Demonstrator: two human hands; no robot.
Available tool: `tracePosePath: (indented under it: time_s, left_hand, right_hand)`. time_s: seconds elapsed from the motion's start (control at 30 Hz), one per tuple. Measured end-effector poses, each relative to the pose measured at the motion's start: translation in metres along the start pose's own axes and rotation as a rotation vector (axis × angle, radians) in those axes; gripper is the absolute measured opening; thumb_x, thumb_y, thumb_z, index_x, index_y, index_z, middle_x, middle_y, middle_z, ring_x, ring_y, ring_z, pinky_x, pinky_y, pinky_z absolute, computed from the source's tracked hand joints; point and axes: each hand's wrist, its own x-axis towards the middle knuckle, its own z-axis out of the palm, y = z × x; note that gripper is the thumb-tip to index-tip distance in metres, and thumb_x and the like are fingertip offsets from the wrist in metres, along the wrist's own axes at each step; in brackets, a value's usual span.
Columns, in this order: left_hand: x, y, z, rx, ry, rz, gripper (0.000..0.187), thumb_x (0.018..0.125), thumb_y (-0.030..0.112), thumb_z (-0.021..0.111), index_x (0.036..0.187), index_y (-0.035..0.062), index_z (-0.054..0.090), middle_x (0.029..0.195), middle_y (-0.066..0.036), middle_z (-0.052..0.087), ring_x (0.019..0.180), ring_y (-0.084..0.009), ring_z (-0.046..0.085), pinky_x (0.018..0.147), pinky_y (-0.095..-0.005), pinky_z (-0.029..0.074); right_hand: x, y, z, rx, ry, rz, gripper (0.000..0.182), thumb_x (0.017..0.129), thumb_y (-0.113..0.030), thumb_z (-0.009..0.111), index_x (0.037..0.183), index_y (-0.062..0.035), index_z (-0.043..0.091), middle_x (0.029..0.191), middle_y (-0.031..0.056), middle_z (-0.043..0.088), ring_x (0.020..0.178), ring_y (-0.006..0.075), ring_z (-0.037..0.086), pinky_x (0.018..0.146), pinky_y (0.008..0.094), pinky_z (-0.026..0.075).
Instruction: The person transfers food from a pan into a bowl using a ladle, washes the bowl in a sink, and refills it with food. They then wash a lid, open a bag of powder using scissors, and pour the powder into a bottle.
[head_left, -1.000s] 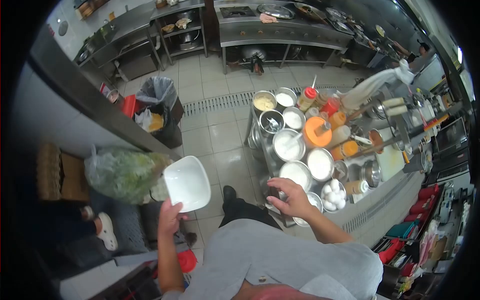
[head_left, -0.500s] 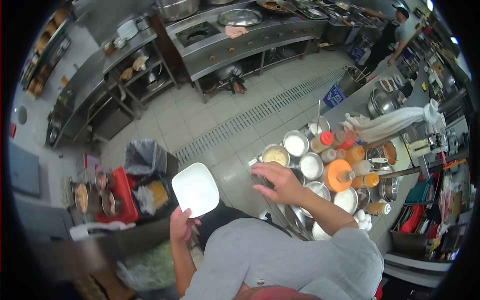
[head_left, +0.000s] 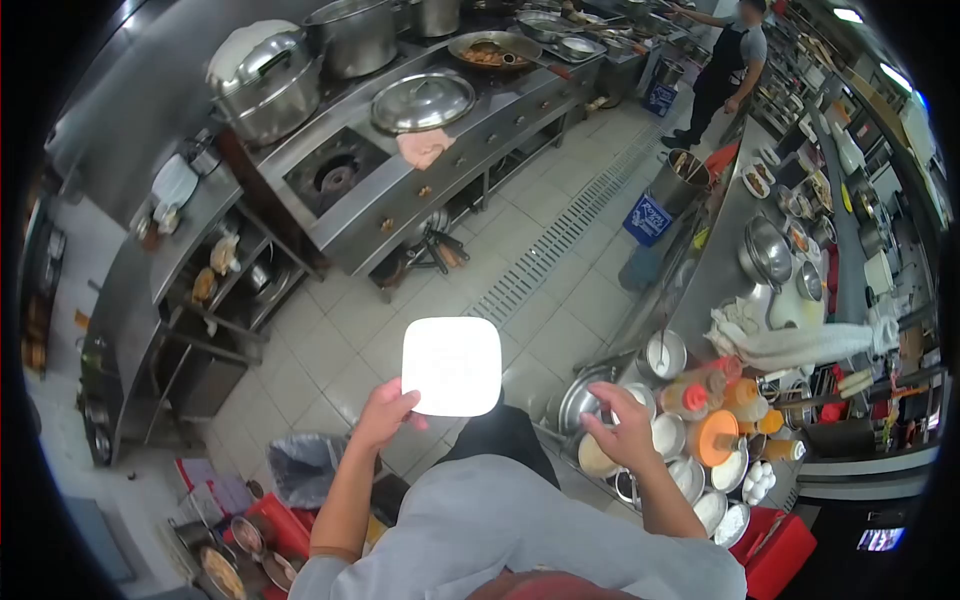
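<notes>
My left hand (head_left: 390,413) grips a white square plate (head_left: 452,367) by its lower left corner, thumb on top. Nothing lies on the plate, which is held out in front of my body over the floor. To the right, my right hand (head_left: 625,425) is empty, its thumb and fingers apart. It hovers over the near end of a group of metal containers, close to one with pale yellow contents (head_left: 597,455) and one with white contents (head_left: 668,436). An orange-lidded container (head_left: 714,438) and several sauce bottles (head_left: 686,399) stand just beyond.
A steel stove (head_left: 420,190) runs along the back, with a lidded pot (head_left: 265,85) and a wok (head_left: 494,50). A floor drain (head_left: 565,230) crosses the tiles. Another person (head_left: 725,65) stands at the far right. A lined bin (head_left: 305,468) is at lower left.
My view has turned, so the stove shows larger and the counter sits lower right. The plate has moved to the middle, still in my left hand. My right hand remains by the containers.
</notes>
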Motion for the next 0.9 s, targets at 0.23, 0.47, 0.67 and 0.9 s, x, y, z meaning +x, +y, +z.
tracePosePath:
  time_s: [0.23,0.47,0.67,0.9]
  left_hand:
    - [0.155,0.075,-0.013,-0.067,-0.092,-0.052,0.026,0.098,0.018,0.054,0.114,-0.0015,0.059,0.096,-0.010,0.068,0.074,-0.0169,0.065,0.064,-0.0293,0.054]
    - [0.281,0.135,-0.048,-0.152,-0.059,-0.021,0.030,0.098,0.017,0.055,0.120,-0.0038,0.056,0.100,-0.013,0.067,0.080,-0.0175,0.066,0.062,-0.0280,0.056]
    - [0.430,0.188,-0.073,-0.232,-0.032,-0.001,0.029,0.098,0.014,0.054,0.121,-0.0034,0.056,0.099,-0.013,0.066,0.079,-0.0184,0.065,0.063,-0.0294,0.056]
    - [0.554,0.266,-0.087,-0.179,-0.060,0.077,0.033,0.096,0.016,0.057,0.124,-0.0008,0.056,0.103,-0.013,0.066,0.081,-0.0210,0.066,0.065,-0.0338,0.057]
  right_hand:
    - [0.176,0.058,0.024,0.016,0.003,0.111,0.041,0.083,-0.018,0.076,0.118,-0.0014,0.063,0.111,0.0178,0.068,0.095,0.0303,0.067,0.077,0.0354,0.056]
    - [0.392,0.093,0.016,-0.114,0.056,-0.064,0.042,0.083,-0.018,0.076,0.119,-0.0006,0.061,0.109,0.0193,0.068,0.096,0.0331,0.068,0.082,0.0387,0.055]
    - [0.609,0.152,0.025,-0.185,0.085,-0.127,0.041,0.084,-0.017,0.075,0.117,0.0015,0.061,0.110,0.0219,0.068,0.101,0.0354,0.068,0.086,0.0400,0.055]
    - [0.776,0.216,0.010,-0.423,0.145,-0.072,0.044,0.084,-0.025,0.073,0.120,-0.0011,0.062,0.110,0.0191,0.069,0.101,0.0377,0.067,0.088,0.0436,0.054]
